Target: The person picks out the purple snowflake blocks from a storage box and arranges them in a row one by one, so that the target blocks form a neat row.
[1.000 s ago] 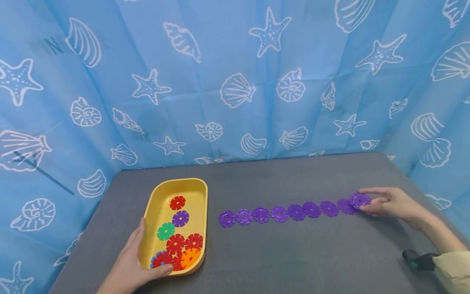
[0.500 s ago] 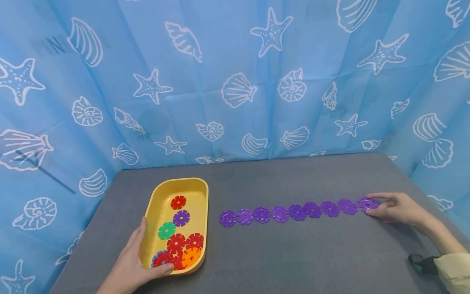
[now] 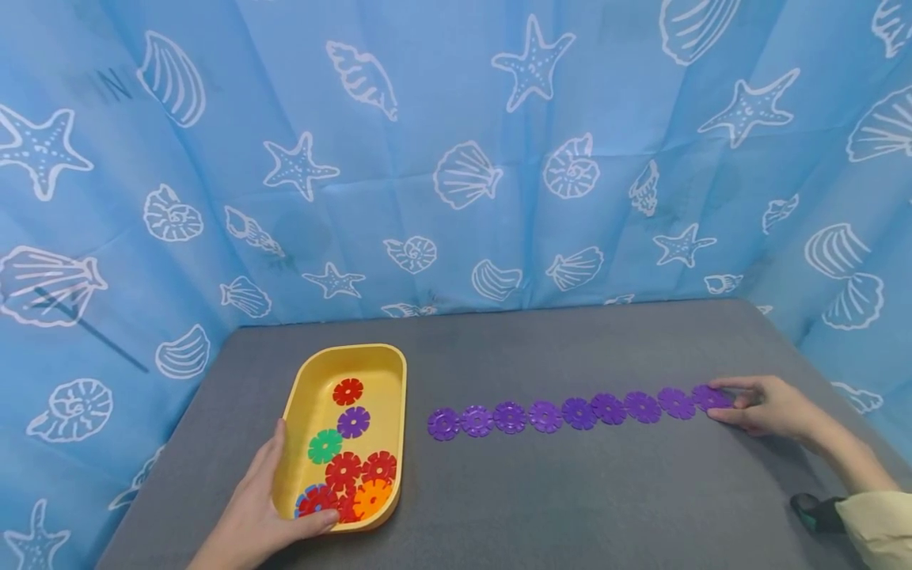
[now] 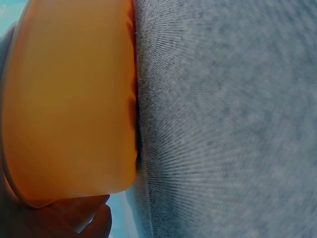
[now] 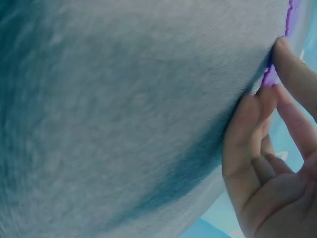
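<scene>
A row of purple snowflake discs (image 3: 545, 416) runs across the grey table. At its right end my right hand (image 3: 773, 410) pinches the last purple disc (image 3: 708, 397) between thumb and fingers, low against the cloth. The right wrist view shows this disc (image 5: 269, 77) edge-on by the fingertips. My left hand (image 3: 249, 507) grips the near-left side of a yellow tray (image 3: 383, 374), thumb over its near rim. In the left wrist view the tray's wall (image 4: 69, 109) hides most of that hand. Inside lie several red discs (image 3: 347, 391), a purple disc (image 3: 353, 422), a green one (image 3: 324, 446) and an orange one (image 3: 372, 499).
Blue cloth (image 3: 463, 229) printed with shells and starfish hangs behind and beside the table (image 3: 570, 491). A dark strap (image 3: 815, 513) shows at my right sleeve (image 3: 872, 518).
My right hand has shifted right and lowered its purple disc from over the row's last disc to the row's right end. The left hand stays on the tray.
</scene>
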Demonstrator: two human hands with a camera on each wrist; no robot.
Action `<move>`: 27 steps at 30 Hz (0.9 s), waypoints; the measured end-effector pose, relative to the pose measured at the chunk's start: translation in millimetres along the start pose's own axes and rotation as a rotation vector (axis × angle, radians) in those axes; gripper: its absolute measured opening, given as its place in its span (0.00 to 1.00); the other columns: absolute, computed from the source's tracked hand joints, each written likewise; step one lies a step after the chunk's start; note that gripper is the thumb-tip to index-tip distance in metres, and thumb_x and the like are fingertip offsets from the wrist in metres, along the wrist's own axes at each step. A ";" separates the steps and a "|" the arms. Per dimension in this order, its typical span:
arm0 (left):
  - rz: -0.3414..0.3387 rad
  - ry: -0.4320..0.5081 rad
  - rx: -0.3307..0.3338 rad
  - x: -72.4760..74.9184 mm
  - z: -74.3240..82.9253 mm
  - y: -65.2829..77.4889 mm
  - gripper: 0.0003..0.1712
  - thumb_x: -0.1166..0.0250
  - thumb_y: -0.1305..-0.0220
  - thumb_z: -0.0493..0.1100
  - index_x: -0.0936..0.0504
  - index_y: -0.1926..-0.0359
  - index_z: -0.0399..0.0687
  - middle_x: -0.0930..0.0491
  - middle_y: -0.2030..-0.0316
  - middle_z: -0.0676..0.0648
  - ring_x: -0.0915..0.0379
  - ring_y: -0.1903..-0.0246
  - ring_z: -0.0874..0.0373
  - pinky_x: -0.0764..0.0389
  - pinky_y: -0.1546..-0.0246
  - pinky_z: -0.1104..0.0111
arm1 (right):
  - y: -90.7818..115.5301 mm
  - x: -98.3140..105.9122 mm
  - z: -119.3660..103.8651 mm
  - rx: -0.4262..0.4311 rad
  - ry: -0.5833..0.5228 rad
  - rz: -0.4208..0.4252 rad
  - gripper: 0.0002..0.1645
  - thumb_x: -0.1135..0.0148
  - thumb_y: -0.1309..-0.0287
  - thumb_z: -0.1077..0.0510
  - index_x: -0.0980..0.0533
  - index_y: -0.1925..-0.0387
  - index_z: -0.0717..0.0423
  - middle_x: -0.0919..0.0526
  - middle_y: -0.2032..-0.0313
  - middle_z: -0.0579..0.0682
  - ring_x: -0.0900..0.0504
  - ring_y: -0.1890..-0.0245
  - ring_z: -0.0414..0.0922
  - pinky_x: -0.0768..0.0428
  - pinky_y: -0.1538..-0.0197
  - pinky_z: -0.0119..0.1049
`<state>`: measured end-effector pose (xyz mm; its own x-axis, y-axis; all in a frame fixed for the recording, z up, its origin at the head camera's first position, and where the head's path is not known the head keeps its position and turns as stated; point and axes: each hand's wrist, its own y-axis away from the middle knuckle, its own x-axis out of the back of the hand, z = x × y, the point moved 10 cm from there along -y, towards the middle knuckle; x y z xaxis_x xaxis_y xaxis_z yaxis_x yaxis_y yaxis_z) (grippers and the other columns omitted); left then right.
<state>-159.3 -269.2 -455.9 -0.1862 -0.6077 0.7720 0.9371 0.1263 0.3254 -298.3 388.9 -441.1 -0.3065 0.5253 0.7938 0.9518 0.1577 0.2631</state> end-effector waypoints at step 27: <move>0.003 0.014 0.003 0.2 0.1 0.7 0.85 0.25 0.57 0.75 0.76 0.19 0.53 0.55 0.22 0.33 0.43 0.33 0.33 0.13 0.49 0.51 | -9.1 -45.0 -238.0 0.455 -0.186 0.183 0.25 0.26 0.41 0.54 0.18 0.43 0.57 0.12 0.55 0.58 0.12 0.56 0.52 0.13 0.53 0.49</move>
<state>-158.7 -269.2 -455.5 -0.1792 -0.6180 0.7655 0.9368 0.1306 0.3247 -296.2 164.8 -348.7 -0.1665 0.7110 0.6832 0.9117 0.3749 -0.1680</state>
